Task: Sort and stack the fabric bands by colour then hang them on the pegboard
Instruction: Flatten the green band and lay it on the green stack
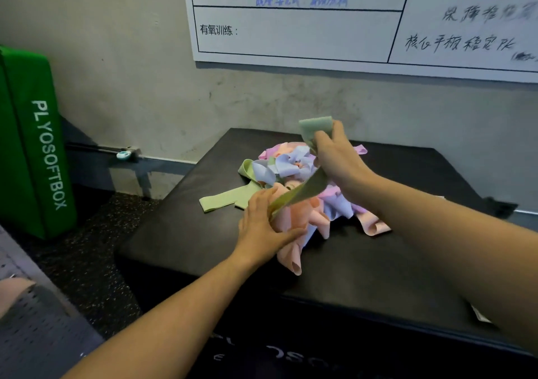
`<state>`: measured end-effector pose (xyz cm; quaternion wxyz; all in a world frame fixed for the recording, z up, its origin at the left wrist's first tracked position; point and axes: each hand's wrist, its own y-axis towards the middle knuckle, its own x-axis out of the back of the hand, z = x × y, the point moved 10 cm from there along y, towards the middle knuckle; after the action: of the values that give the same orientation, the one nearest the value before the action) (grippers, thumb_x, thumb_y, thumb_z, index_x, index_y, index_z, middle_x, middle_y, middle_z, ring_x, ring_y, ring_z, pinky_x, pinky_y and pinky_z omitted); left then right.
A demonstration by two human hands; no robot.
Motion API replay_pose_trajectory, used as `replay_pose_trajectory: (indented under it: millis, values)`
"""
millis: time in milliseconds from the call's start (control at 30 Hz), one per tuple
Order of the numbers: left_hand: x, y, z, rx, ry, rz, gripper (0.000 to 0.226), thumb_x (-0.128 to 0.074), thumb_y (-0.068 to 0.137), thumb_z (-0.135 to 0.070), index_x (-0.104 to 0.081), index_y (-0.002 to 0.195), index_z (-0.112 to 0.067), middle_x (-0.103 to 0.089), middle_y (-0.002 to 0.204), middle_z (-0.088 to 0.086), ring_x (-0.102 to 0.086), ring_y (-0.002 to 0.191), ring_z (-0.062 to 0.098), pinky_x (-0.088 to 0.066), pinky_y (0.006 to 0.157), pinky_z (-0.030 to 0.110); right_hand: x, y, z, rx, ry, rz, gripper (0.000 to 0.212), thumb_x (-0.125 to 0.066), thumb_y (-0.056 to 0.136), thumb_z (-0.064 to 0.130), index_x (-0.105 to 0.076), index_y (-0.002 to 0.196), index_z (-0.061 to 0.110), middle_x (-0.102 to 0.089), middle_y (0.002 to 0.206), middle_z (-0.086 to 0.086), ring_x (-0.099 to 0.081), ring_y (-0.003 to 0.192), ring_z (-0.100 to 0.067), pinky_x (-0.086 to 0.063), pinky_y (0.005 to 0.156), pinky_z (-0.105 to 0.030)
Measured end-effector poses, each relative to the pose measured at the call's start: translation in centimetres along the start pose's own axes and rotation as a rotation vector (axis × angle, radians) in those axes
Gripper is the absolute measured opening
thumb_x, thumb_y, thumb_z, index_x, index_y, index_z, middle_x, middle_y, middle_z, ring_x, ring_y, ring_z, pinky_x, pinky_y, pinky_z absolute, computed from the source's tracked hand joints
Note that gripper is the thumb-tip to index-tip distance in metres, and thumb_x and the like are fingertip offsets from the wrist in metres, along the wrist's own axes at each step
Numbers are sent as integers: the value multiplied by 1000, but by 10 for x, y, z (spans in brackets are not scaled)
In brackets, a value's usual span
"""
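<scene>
I see the black box [378, 250] carrying the band pile [305, 192] mid-top toward its back edge, right hand [337, 154] and left hand [262, 221] both gripping one stretched green band [302, 192] over it.

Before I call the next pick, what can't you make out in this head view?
- Band count per colour: the pile is tangled, with bands covering each other.
- Left hand: its fingers are tucked under the green band, so their grip is hidden.
- Pegboard: cut off by the left and bottom edges; pegs too small to see.
- Whiteboard: handwriting at right is blurred and cut by the edge.
- Black box: front lettering cut by the bottom edge.
</scene>
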<state>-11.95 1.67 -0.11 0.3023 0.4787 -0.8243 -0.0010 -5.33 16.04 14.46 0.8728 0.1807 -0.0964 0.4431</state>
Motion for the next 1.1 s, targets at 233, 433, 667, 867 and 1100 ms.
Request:
replay_pose_trajectory:
  millis: [233, 433, 667, 867, 1100]
  values:
    - [1, -10, -47, -55, 25, 36, 92, -72, 53, -73, -44, 136, -44, -36, 145, -14, -36, 137, 8, -32, 116, 46, 61, -29, -4, -129, 300, -93, 32, -38, 96, 10, -47, 127, 14, -50, 96, -8, -50, 78, -16, -40, 71, -33]
    - [-15, -34, -114, -195, -40, 87, 72, -83, 67, -60, -48, 128, -46, -45, 133, -28, -46, 130, 6, -38, 114, 40, 88, -73, -8, -140, 433, -17, 34, -49, 92, 2, -55, 123, 15, -62, 107, -14, -57, 89, -23, -48, 71, -33]
    - [-56, -63, -178, -31, -390, 388, 48, -78, 88, -29, -53, 130, -30, -69, 123, -1, -69, 97, 1, -54, 74, 16, 121, -127, -8, -128, 391, 69, 36, -64, 92, 1, -58, 126, 14, -72, 114, -10, -73, 98, -26, -60, 79, -41]
    - [-78, -85, -208, -15, -371, 435, 16, -67, 97, -31, -72, 109, -23, -78, 102, -3, -72, 99, 17, -57, 87, 34, 152, -159, -6, -101, 308, 28, 31, -66, 89, -3, -64, 113, 17, -75, 103, -3, -72, 100, -24, -60, 83, -37]
    - [-88, -112, -222, 37, -456, 467, 11, -63, 100, -24, -73, 98, -25, -77, 90, -8, -68, 87, 9, -54, 80, 24, 169, -188, -12, -126, 325, -13, 38, -54, 95, -7, -56, 124, 18, -63, 111, -13, -64, 88, -20, -54, 65, -32]
